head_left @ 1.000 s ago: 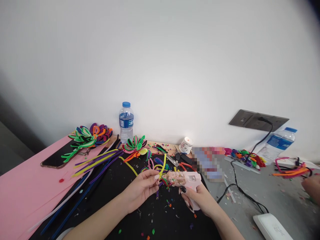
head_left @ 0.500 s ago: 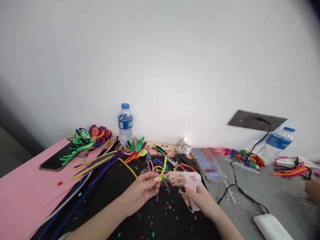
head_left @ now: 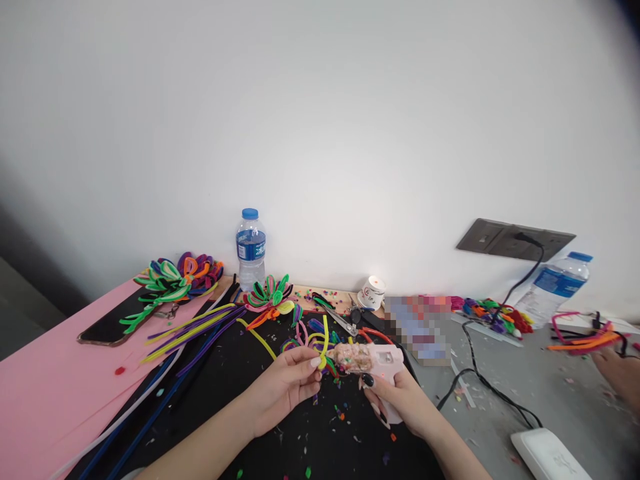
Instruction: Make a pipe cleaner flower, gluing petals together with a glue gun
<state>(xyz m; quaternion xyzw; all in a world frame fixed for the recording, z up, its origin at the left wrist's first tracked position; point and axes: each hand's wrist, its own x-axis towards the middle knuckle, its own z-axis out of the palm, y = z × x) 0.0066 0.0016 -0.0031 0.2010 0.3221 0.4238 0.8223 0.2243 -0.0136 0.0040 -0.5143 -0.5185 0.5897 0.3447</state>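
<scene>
My left hand (head_left: 290,385) is closed in a pinch on a bent yellow pipe cleaner piece (head_left: 324,341) with other coloured loops bunched at it. My right hand (head_left: 400,402) grips a pink glue gun (head_left: 373,360), finger by the trigger, its crusted nozzle pointing left and touching the pipe cleaner bunch at my left fingertips. Both hands hover just above a black mat (head_left: 240,407) strewn with small coloured scraps.
Long pipe cleaners (head_left: 195,323) and finished pipe cleaner flowers (head_left: 175,277) lie left beside a phone (head_left: 107,325) on pink paper (head_left: 40,387). Two water bottles (head_left: 250,248), a tape roll (head_left: 373,292), scissors (head_left: 345,321), a black cord (head_left: 480,373) and another person's hand (head_left: 620,373) at far right.
The hands stay almost still; the glue gun and pipe cleaner remain together. The other person's hand at the right edge has moved up and inward toward the orange pipe cleaners.
</scene>
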